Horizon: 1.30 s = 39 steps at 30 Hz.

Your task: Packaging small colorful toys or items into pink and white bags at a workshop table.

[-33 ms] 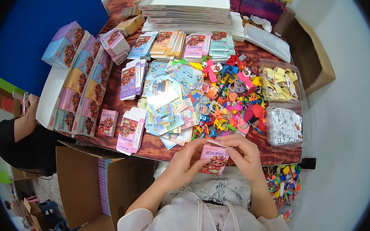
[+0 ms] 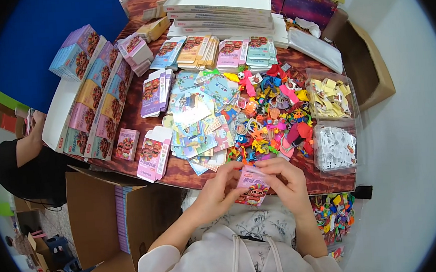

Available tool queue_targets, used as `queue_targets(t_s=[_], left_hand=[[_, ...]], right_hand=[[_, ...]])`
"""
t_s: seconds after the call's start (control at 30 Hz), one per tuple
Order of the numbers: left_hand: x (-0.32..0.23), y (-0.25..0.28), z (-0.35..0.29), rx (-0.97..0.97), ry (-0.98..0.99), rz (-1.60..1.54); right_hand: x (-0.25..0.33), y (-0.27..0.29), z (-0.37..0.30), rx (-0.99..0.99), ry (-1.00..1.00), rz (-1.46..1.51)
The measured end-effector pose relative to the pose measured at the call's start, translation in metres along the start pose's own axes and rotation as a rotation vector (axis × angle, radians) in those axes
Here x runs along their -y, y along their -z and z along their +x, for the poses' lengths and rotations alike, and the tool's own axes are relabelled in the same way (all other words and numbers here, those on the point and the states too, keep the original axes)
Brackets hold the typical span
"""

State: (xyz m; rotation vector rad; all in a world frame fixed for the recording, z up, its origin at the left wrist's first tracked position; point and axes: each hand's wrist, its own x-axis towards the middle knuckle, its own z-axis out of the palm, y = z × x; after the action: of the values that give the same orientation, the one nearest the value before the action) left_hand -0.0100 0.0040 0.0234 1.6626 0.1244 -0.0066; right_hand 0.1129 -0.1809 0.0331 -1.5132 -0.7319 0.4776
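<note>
A small pink card box (image 2: 252, 185) with a cartoon face on its front is held between both my hands, just off the table's near edge. My left hand (image 2: 223, 190) grips its left side, thumb across the front. My right hand (image 2: 285, 181) has its fingers at the upper right of the box, by the top flap. Just beyond my hands lies a heap of small colourful plastic toys (image 2: 272, 114), and left of it a pile of printed cards (image 2: 191, 107). Flat pink boxes (image 2: 153, 155) are stacked near the front edge, beside one formed pink box (image 2: 127, 144).
Display trays of boxes (image 2: 92, 102) line the left. Box stacks (image 2: 197, 51) and white trays (image 2: 219, 2) stand at the back. Clear tubs hold yellow pieces (image 2: 331, 97) and white packets (image 2: 335, 148). An open carton (image 2: 102, 220) sits lower left; another person's arm (image 2: 31, 141) is beyond.
The top flap of the pink box stood up before; now it is folded down between my fingers. My hands have hardly moved.
</note>
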Motion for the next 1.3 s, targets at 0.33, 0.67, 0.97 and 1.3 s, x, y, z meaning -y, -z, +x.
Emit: queue_targets(t_s=[0.33, 0.67, 0.97, 1.3], left_hand=[[-0.008, 0.0, -0.002, 0.069, 0.114, 0.053], [0.005, -0.001, -0.008, 0.032, 0.124, 0.009], [-0.012, 0.006, -0.004, -0.015, 0.046, 0.11], [-0.023, 0.007, 0.0, 0.063, 0.043, 0.198]], right_hand=[[-0.009, -0.011, -0.001, -0.176, -0.237, 0.112], [-0.007, 0.003, 0.001, 0.043, -0.217, 0.025], [0.016, -0.011, 0.008, 0.046, 0.111, -0.311], [0.006, -0.01, 0.011, 0.027, -0.037, -0.118]])
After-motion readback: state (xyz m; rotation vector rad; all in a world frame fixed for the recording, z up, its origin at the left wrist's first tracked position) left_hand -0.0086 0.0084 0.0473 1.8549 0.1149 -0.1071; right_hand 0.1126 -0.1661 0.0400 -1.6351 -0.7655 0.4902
